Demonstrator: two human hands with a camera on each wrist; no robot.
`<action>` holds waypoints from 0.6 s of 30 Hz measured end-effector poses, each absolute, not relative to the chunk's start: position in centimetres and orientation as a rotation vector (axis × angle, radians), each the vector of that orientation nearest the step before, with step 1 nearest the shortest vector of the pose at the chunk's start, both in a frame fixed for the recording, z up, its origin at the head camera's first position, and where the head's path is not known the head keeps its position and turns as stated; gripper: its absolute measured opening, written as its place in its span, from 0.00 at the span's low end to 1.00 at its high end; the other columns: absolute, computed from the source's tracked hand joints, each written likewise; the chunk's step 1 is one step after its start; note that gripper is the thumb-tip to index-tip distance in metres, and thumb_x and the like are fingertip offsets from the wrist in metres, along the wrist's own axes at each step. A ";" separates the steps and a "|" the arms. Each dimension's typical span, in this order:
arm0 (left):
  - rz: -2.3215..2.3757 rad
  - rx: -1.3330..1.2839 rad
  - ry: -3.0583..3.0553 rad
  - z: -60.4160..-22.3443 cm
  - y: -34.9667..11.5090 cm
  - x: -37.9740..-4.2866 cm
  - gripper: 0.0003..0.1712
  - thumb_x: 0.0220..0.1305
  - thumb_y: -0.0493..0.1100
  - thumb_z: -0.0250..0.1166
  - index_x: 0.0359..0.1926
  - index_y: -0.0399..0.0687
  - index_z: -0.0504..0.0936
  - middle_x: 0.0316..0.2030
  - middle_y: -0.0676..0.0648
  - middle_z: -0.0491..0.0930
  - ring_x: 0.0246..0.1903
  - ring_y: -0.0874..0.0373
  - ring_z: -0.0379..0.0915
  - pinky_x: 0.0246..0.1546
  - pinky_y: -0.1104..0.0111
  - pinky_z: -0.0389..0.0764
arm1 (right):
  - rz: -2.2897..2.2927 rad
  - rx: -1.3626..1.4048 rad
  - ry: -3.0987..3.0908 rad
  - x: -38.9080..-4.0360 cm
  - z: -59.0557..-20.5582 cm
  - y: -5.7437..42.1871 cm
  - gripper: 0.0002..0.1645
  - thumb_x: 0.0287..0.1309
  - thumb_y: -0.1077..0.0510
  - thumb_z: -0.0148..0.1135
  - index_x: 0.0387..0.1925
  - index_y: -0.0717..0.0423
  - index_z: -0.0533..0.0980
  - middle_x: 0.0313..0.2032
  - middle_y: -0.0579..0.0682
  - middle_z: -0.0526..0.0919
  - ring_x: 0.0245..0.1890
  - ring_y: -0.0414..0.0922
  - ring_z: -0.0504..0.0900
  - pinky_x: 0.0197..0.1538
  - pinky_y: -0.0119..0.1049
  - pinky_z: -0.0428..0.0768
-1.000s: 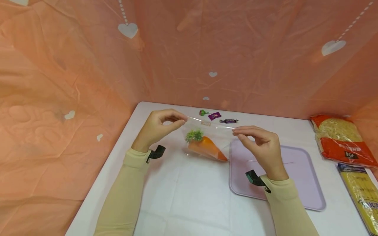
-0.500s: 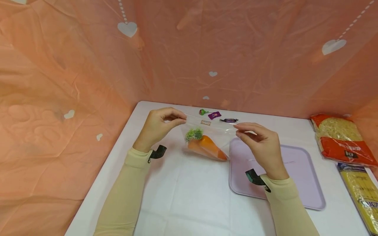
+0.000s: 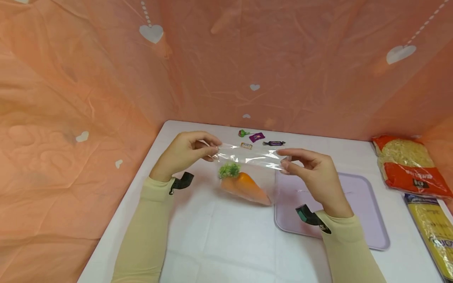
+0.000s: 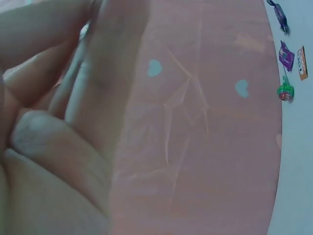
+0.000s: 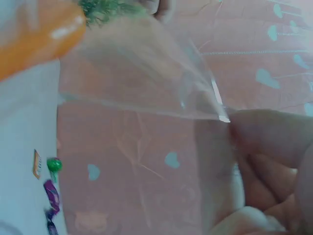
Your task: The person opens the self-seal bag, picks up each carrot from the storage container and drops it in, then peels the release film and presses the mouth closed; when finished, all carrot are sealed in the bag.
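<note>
A clear plastic bag (image 3: 244,155) is stretched between both hands, its top strip tilted and shiny. Inside lies an orange carrot (image 3: 245,186) with a bushy green top. The left hand (image 3: 185,155) pinches the bag's left upper corner between thumb and fingers; in the left wrist view that hand (image 4: 54,107) fills the left side and the bag is mostly hidden. At the right upper corner, the right hand (image 3: 315,173) pinches the film. Two bag edges meet at its fingertips (image 5: 239,127) in the right wrist view.
Behind the bag lie a green lollipop (image 3: 242,133), a purple-wrapped candy (image 3: 256,136), a dark twist-wrapped candy (image 3: 274,143) and a small orange-and-white candy (image 3: 246,146). A lilac tray (image 3: 357,220) sits under the right forearm. Far right are a red noodle bag (image 3: 412,167) and a yellow pack (image 3: 431,228).
The bag's top strip has tipped toward me and shows more shine. The carrot has shifted slightly toward me, and both hands have turned a little while keeping their pinch.
</note>
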State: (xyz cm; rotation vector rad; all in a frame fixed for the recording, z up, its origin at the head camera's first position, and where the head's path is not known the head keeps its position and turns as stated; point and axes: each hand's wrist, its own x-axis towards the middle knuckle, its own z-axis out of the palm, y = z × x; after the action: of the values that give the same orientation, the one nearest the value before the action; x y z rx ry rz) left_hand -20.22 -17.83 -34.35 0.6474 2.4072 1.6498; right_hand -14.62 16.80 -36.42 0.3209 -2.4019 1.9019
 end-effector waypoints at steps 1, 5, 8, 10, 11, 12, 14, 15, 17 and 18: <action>1.629 0.642 2.403 -34.7 -18.0 -20.6 0.10 0.66 0.43 0.70 0.47 0.50 0.87 0.39 0.43 0.86 0.34 0.47 0.88 0.40 0.62 0.89 | 1.905 0.299 -2.427 -14.8 -36.7 16.7 0.17 0.60 0.57 0.72 0.52 0.51 0.85 0.49 0.50 0.87 0.45 0.46 0.83 0.45 0.39 0.89; 1.519 0.626 2.470 -37.4 -18.0 -22.6 0.09 0.67 0.43 0.69 0.47 0.53 0.87 0.42 0.45 0.86 0.36 0.50 0.87 0.41 0.64 0.89 | 1.819 0.235 -2.519 -16.4 -39.0 16.3 0.17 0.62 0.55 0.71 0.53 0.47 0.85 0.48 0.49 0.87 0.46 0.43 0.83 0.48 0.30 0.87; 1.383 0.606 2.583 -39.9 -17.4 -23.9 0.09 0.69 0.42 0.66 0.48 0.53 0.86 0.45 0.48 0.86 0.39 0.54 0.86 0.43 0.64 0.88 | 1.677 0.176 -2.603 -17.5 -41.1 16.0 0.18 0.63 0.57 0.69 0.54 0.45 0.85 0.47 0.51 0.88 0.48 0.42 0.84 0.51 0.25 0.83; 1.277 0.593 2.643 -41.5 -17.1 -24.5 0.11 0.70 0.40 0.65 0.50 0.52 0.86 0.48 0.49 0.86 0.43 0.55 0.85 0.48 0.62 0.87 | 1.595 0.146 -2.662 -17.9 -42.2 16.0 0.19 0.64 0.59 0.67 0.55 0.43 0.84 0.50 0.50 0.88 0.53 0.44 0.84 0.55 0.29 0.84; 1.225 0.591 2.662 -42.2 -16.9 -24.7 0.12 0.70 0.41 0.65 0.52 0.52 0.86 0.50 0.48 0.86 0.45 0.55 0.84 0.50 0.61 0.86 | 1.546 0.140 -2.691 -18.0 -42.6 16.0 0.19 0.65 0.60 0.66 0.56 0.43 0.84 0.53 0.50 0.87 0.56 0.46 0.83 0.57 0.32 0.84; 1.180 0.581 2.673 -42.7 -16.8 -24.8 0.13 0.70 0.42 0.65 0.54 0.51 0.86 0.52 0.48 0.85 0.47 0.53 0.84 0.53 0.60 0.85 | 1.502 0.131 -2.718 -18.1 -42.8 16.1 0.19 0.65 0.60 0.65 0.56 0.42 0.84 0.56 0.48 0.86 0.58 0.47 0.83 0.59 0.36 0.83; 1.099 0.581 2.689 -43.3 -16.8 -24.8 0.17 0.70 0.45 0.64 0.58 0.51 0.84 0.60 0.45 0.80 0.54 0.49 0.81 0.60 0.56 0.81 | 1.422 0.122 -2.759 -18.1 -42.9 16.1 0.20 0.66 0.58 0.63 0.57 0.41 0.83 0.62 0.45 0.81 0.60 0.49 0.83 0.62 0.44 0.82; 1.070 0.582 2.694 -43.4 -16.8 -24.8 0.19 0.70 0.46 0.64 0.60 0.51 0.83 0.64 0.42 0.76 0.58 0.47 0.79 0.64 0.54 0.78 | 1.396 0.123 -2.769 -18.1 -42.8 16.2 0.20 0.67 0.57 0.62 0.58 0.41 0.82 0.65 0.44 0.79 0.60 0.51 0.83 0.63 0.47 0.81; 1.033 0.576 2.712 -43.2 -16.9 -24.6 0.22 0.70 0.50 0.64 0.62 0.51 0.81 0.69 0.39 0.69 0.64 0.42 0.73 0.69 0.50 0.72 | 1.334 0.114 -2.791 -17.9 -42.2 16.4 0.20 0.68 0.54 0.61 0.59 0.40 0.82 0.68 0.43 0.76 0.59 0.53 0.84 0.62 0.50 0.81; 1.024 0.563 2.729 -43.0 -17.1 -24.5 0.24 0.70 0.52 0.64 0.63 0.52 0.80 0.71 0.39 0.66 0.67 0.41 0.70 0.71 0.48 0.69 | 1.315 0.121 -2.797 -17.7 -41.9 16.6 0.21 0.68 0.53 0.61 0.60 0.41 0.81 0.68 0.44 0.76 0.58 0.55 0.84 0.62 0.51 0.81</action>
State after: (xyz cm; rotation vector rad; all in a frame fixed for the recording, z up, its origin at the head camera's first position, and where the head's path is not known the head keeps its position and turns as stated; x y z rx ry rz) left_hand -24.49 -17.05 -43.02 0.5625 2.7293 1.0239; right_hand -17.67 16.62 -41.91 0.1207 -2.7970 1.3147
